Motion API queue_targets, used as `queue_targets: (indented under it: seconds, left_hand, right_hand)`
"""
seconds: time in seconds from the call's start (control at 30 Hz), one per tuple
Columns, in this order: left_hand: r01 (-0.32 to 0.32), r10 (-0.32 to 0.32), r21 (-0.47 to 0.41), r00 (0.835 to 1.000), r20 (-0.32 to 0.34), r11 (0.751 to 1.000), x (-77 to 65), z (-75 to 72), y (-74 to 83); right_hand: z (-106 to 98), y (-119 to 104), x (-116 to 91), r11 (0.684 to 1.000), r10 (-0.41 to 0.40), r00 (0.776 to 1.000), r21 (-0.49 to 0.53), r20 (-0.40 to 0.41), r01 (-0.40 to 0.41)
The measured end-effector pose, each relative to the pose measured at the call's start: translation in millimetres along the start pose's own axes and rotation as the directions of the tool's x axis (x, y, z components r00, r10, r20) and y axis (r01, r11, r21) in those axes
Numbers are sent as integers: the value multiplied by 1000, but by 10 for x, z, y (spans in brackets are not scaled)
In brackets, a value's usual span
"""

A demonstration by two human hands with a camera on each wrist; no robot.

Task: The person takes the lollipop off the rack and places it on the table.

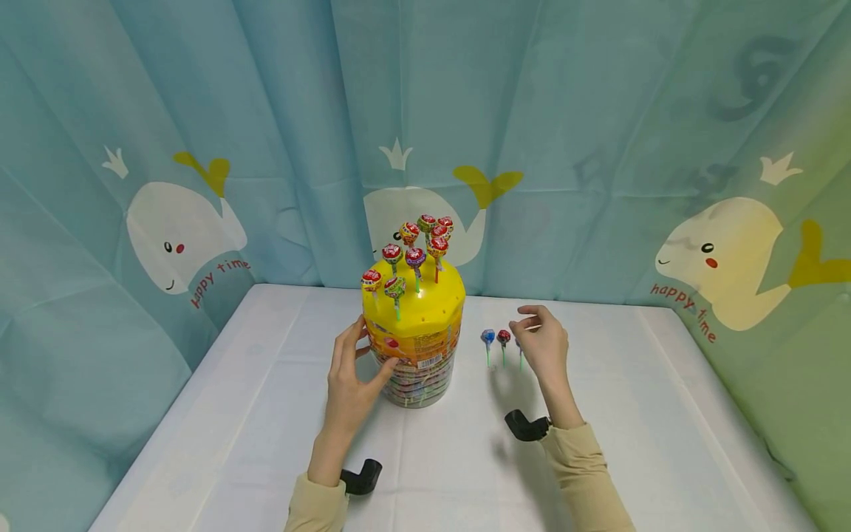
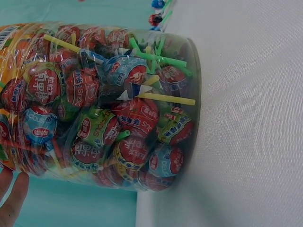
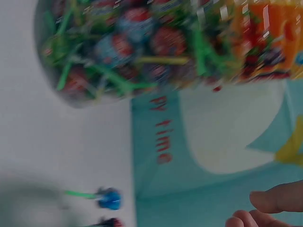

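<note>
The person's left hand [image 1: 351, 375] grasps a yellow-topped clear plastic jar [image 1: 419, 346] standing upright on a white cloth-covered table [image 1: 439, 473], thumb and fingers spread around its side. The right hand [image 1: 543, 344], loosely bent and apparently holding nothing, hovers at three small wrapped lollipops [image 1: 504, 337]; contact with the partly hidden one is unclear.

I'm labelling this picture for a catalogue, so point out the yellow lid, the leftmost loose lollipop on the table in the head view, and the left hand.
Yellow lid [image 1: 433, 304]: head view, top surface.
Leftmost loose lollipop [image 1: 488, 337]: head view, blue wrapped ball.
Left hand [image 1: 349, 383]: head view, back of hand.
</note>
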State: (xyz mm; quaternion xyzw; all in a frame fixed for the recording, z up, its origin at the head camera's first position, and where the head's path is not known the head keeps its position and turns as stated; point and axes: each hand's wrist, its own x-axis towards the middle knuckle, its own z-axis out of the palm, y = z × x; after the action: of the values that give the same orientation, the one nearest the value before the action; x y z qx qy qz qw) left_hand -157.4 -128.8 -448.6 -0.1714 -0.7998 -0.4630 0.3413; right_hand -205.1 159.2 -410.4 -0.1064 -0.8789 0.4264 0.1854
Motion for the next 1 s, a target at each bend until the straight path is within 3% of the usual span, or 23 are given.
queue_targets:
  seconds: [0.23, 0.57, 1.0]
  left_hand:
    - [-30, 30, -11, 999, -11, 999, 10, 5, 5]
    - [26, -26, 3, 1000, 14, 1000, 3, -2, 14]
    - [-22, 23, 8, 1000, -6, 1000, 1, 6, -17]
  right_hand:
    - [-142, -307, -31, 991, -122, 992, 51, -30, 124]
    - [-274, -707, -90, 962, -218, 976, 161, -25, 219]
    - [-254, -1075, -128, 894, -384, 922, 231, -46, 384]
